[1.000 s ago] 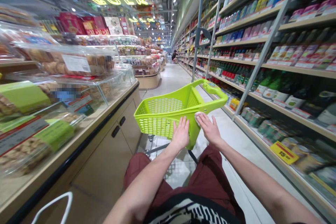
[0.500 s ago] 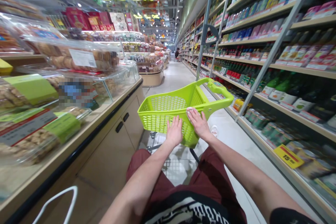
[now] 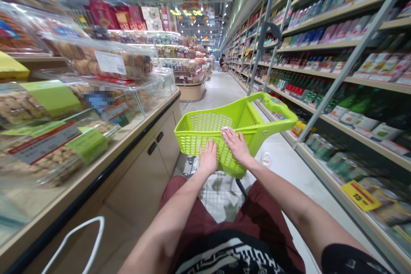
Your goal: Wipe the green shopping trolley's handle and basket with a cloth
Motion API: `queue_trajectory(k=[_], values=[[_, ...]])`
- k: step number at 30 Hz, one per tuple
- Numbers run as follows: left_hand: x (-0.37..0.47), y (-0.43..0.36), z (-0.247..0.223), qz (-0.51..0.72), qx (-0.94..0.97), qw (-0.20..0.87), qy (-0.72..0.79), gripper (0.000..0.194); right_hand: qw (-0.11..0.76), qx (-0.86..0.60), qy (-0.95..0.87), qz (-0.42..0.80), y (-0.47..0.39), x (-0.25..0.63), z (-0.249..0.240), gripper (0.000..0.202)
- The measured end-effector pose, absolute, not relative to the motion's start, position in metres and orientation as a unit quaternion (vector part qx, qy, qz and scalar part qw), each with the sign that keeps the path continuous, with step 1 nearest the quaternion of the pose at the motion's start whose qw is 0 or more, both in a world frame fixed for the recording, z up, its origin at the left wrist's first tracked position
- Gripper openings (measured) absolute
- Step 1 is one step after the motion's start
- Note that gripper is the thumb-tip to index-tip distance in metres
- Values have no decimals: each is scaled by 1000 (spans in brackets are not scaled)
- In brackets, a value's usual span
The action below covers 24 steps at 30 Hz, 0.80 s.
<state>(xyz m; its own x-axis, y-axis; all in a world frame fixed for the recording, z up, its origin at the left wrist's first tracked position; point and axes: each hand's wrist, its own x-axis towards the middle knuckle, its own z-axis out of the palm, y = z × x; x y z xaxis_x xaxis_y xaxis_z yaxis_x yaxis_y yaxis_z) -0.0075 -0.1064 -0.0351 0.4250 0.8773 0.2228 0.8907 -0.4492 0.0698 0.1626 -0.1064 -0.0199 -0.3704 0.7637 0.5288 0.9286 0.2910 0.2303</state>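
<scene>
A green shopping cart (image 3: 184, 139) stands on the pale floor (image 3: 289, 171), between a bench (image 3: 136, 188) to its left and a tall shelf (image 3: 375, 86) to its right. The person's left hand (image 3: 208, 158) lies against the near side of the cart, fingers slightly spread and holding nothing. The right hand (image 3: 237, 147), further along the cart toward its handle (image 3: 289, 120), holds a white cloth (image 3: 226, 130) beneath outstretched fingers, pressed on the cart's upper rim. Whether its thumb pinches the cloth cannot be told.

Dark red trousers (image 3: 269, 212) show below the cart on its near side. A white shoe (image 3: 266, 159) is on the floor, right of the cart. Left of the cart, the bench carries clear snack packs (image 3: 111, 62), some blurred. Right of the cart, cans (image 3: 321, 147) stand low on the shelf, with a yellow price tag (image 3: 361, 195) near them. Well beyond the cart, another person (image 3: 222, 62) is by the shelf.
</scene>
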Motion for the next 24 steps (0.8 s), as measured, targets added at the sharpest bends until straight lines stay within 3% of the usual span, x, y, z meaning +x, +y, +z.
queue_trajectory(k=[6,8,14,24], values=[[-18,-106,-40,-113,-843,22,-526,67,54,-506,-841,-185,-118,146,-68,49],[-22,-104,-43,-111,-842,15,-527,68,56,-492,-850,-179,-119,137,-65,47],[-36,-94,-46,-110,-820,15,-561,69,178,-483,-825,-235,-88,112,-21,49],[-67,-92,-47,-94,-812,9,-576,69,68,-445,-871,-195,-88,98,-66,45]])
